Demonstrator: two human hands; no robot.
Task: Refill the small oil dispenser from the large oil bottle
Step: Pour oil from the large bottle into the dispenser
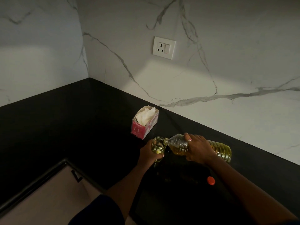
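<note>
Nearest me, an orange cap [210, 180] lies on the black counter [78, 127], apart from both arms. Beyond it my left hand [149, 154] wraps around the small oil dispenser [157, 146], which stands upright with its mouth open. My right hand [198, 149] grips the large oil bottle [220, 149] from above, tipped almost flat, its neck resting at the dispenser's rim. Just behind them stands a pink box [142, 127] of white paper. Farther back, a white socket [164, 47] sits in the marble wall.
</note>
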